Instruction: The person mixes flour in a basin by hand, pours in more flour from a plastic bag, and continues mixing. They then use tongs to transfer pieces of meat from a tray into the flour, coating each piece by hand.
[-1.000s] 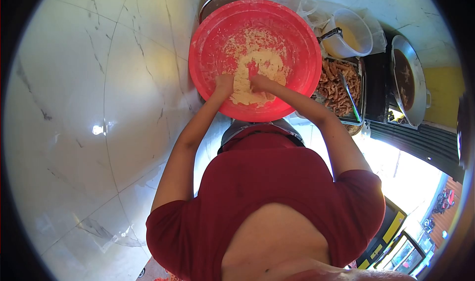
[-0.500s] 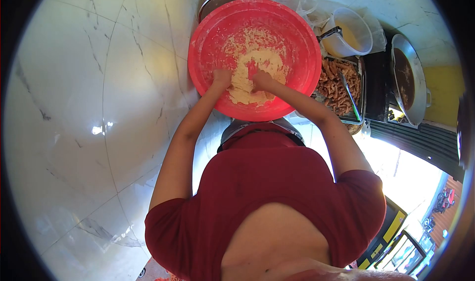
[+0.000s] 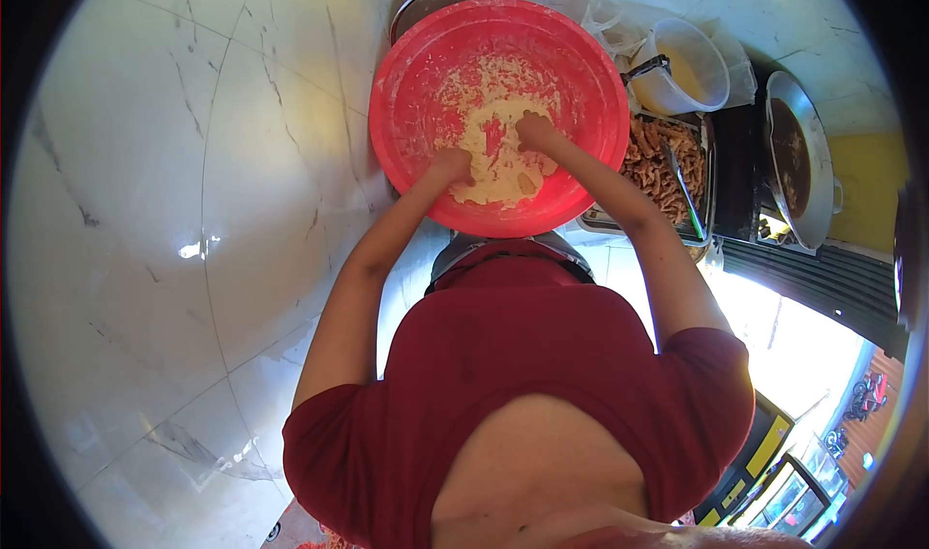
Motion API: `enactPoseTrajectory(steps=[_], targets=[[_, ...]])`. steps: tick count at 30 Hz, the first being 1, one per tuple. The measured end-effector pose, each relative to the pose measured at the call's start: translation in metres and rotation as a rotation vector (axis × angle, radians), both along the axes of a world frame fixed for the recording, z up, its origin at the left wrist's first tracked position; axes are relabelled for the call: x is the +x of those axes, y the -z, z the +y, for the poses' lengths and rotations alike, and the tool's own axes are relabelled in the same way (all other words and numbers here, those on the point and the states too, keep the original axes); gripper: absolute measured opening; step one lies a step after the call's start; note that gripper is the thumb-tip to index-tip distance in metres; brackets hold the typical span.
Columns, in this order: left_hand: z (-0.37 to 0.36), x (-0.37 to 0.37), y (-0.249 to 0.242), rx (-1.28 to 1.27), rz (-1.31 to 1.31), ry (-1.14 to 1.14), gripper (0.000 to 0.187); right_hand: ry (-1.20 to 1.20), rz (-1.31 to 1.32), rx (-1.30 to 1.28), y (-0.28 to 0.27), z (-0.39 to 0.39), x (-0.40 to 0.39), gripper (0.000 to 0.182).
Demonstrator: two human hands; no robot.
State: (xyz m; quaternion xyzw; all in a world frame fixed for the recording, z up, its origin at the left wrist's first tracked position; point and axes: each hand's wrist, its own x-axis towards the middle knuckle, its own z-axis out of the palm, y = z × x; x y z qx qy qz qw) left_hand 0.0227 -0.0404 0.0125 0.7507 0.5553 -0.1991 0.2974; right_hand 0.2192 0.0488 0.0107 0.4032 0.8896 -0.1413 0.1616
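Observation:
Both my hands are inside a large red basin (image 3: 402, 94) that holds crumbly, pale yellow flour mixture (image 3: 503, 177). At the left part of the mixture lies my left hand (image 3: 453, 166), its fingers curled and partly hidden. Farther from me and to the right, my right hand (image 3: 535, 131) is closed at the upper edge of the mixture. Whatever either hand grips is too small to make out. Between the hands a patch of red basin floor shows through. Loose crumbs cling to the basin's far inner wall.
Right of the basin sits a tray of brown fried strips (image 3: 663, 167) with tongs (image 3: 684, 189) on it. Behind it stands a translucent bucket (image 3: 711, 75) with yellowish contents. A wide metal pan (image 3: 823, 172) of brown liquid is farther right. A marbled tiled surface (image 3: 126, 210) lies left.
My right hand has moved away from me and slightly right across the mixture. My left hand has shifted right and a little nearer to me.

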Motion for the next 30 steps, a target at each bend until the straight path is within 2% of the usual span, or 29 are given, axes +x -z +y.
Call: enactPoseTrajectory(steps=[3,6,8,11,13,15,20,21,23,26,27,29,30], targets=[[-0.011,0.022,0.01,-0.038,-0.103,-0.013,0.046,0.026,-0.026,-0.019,0.01,-0.01,-0.003,0.039],[-0.019,0.034,0.008,-0.027,-0.106,0.035,0.05,-0.083,0.011,-0.049,0.009,-0.037,-0.009,0.038],[-0.018,0.032,0.013,-0.038,-0.098,0.084,0.053,-0.227,0.044,-0.191,0.019,-0.043,-0.014,0.037],[-0.01,0.019,-0.009,-0.281,-0.164,-0.044,0.053,-0.384,0.034,-0.354,0.048,-0.044,-0.022,0.034],[-0.003,0.006,-0.012,-0.203,-0.085,-0.061,0.052,-0.335,0.099,-0.318,0.043,-0.047,-0.022,0.034],[0.001,-0.006,-0.008,-0.09,-0.04,-0.075,0.05,-0.154,0.252,-0.145,0.036,-0.049,-0.013,0.035],[-0.006,-0.006,0.007,0.216,-0.022,-0.031,0.043,0.045,0.253,0.077,0.023,-0.043,-0.021,0.027],[-0.005,-0.003,0.006,0.184,0.054,0.013,0.044,0.09,0.252,0.113,0.023,-0.042,-0.023,0.024],[-0.003,0.01,0.005,0.118,0.202,0.103,0.045,0.057,0.268,0.092,0.023,-0.041,-0.023,0.019],[-0.008,0.026,0.013,0.123,0.25,0.124,0.042,-0.046,0.179,0.026,0.005,-0.04,-0.023,0.017],[-0.012,0.027,0.01,0.105,0.212,0.112,0.042,-0.089,0.132,-0.004,-0.002,-0.04,-0.023,0.017],[-0.018,0.029,0.004,0.067,0.135,0.088,0.043,-0.138,0.108,-0.156,0.022,-0.038,-0.023,0.017],[-0.016,0.027,0.0,-0.03,0.086,0.045,0.045,-0.165,0.096,-0.23,0.026,-0.037,-0.024,0.018]])
